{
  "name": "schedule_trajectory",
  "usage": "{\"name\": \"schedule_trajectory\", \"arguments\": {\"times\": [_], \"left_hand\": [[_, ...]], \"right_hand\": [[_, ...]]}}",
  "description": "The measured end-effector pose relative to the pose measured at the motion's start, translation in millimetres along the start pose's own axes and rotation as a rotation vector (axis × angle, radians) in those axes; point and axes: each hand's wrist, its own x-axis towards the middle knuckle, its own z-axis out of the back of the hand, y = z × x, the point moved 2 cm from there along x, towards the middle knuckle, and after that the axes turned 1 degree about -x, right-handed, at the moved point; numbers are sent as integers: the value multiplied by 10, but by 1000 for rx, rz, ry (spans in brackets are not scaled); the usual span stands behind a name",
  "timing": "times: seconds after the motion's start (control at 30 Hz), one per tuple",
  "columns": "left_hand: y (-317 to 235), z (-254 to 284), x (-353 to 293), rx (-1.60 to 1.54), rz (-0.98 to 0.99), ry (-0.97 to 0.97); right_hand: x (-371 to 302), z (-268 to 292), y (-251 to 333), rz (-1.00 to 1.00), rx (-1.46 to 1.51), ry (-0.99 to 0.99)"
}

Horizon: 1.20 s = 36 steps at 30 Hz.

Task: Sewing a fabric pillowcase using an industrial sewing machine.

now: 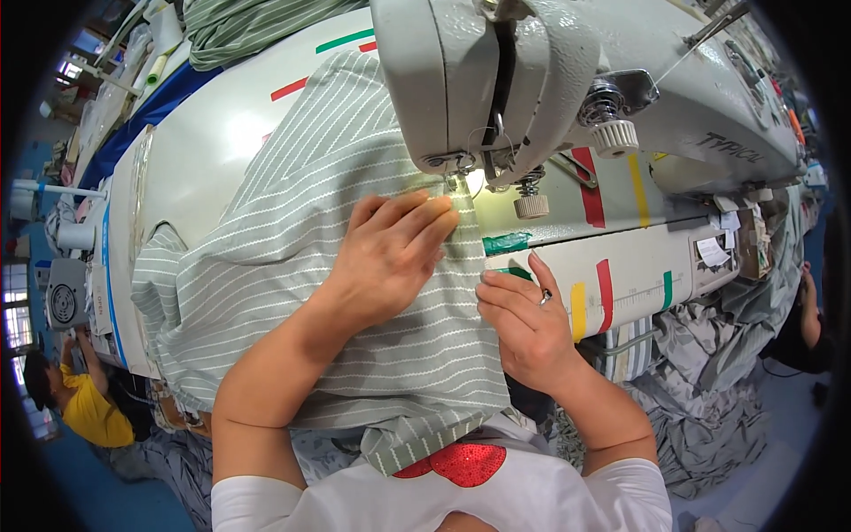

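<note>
A grey-green fabric piece (292,230) with white stripes lies across the sewing machine bed, its near end hanging down over my lap. My left hand (394,253) rests flat on top of the fabric, fingers stretched toward the presser foot (456,173) and close to it. At the fabric's right edge, my right hand (527,332) has its fingers bent over the border; its thumb is hidden. A ring (545,296) is on one of its fingers. The fabric's right border runs up under the lit needle area of the white sewing machine (434,89).
Coloured tape strips (605,293) mark the machine bed (204,133). More striped fabric (257,31) is heaped at the far left. Crumpled grey cloth (691,399) is piled at the right. A person in a yellow top (93,403) is at the far left.
</note>
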Motion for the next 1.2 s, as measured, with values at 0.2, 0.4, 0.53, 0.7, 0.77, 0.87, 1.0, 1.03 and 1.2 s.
{"name": "schedule_trajectory", "arguments": {"times": [0.2,0.4,0.53,0.7,0.77,0.87,1.0,1.03,1.2], "left_hand": [[-37,-7,-40,30,-2,59],[-12,19,-13,-14,-2,99],[-45,46,49,-17,-7,112],[99,20,19,-32,-2,62],[121,2,50,-35,-8,59],[173,-41,67,-48,-12,54],[232,-77,79,5,-113,47],[248,-75,77,4,-118,56],[309,-74,104,26,-139,89]], "right_hand": [[-9,-12,-8,5,-10,8],[18,0,1,7,-1,30],[3,45,-16,3,-12,34],[131,-13,1,28,-50,76],[147,-6,-22,35,-53,70],[173,-23,-48,45,-57,59],[237,-47,-64,61,-53,45],[248,-55,-64,63,-47,50],[296,-65,-57,68,-39,67]]}}
